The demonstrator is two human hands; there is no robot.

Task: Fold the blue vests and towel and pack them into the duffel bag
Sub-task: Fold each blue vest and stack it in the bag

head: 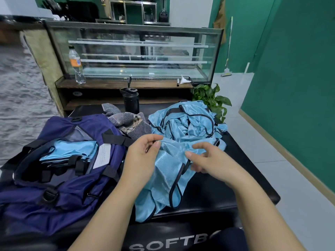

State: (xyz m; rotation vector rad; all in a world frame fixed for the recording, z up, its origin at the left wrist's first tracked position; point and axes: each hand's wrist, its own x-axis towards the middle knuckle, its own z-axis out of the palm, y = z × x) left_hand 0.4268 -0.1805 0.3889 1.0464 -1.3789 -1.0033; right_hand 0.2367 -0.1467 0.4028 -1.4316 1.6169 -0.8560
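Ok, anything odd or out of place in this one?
Nothing damaged or spilled. The remaining vests lie in a crumpled heap, and the towel is bunched against the open bag; both are unfolded, as expected mid-task. Both hands pinch one vest.

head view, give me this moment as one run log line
left hand: pinches vest edge | right hand: holds vest | duffel bag: open, folded vests inside | towel: unfolded

- I can't read the white label (102, 156) on the duffel bag (59, 178); its print is too small.
- The box lettering (174, 244) is cut off, reading only "SOFTB".
- The bag's left side leaves the frame.
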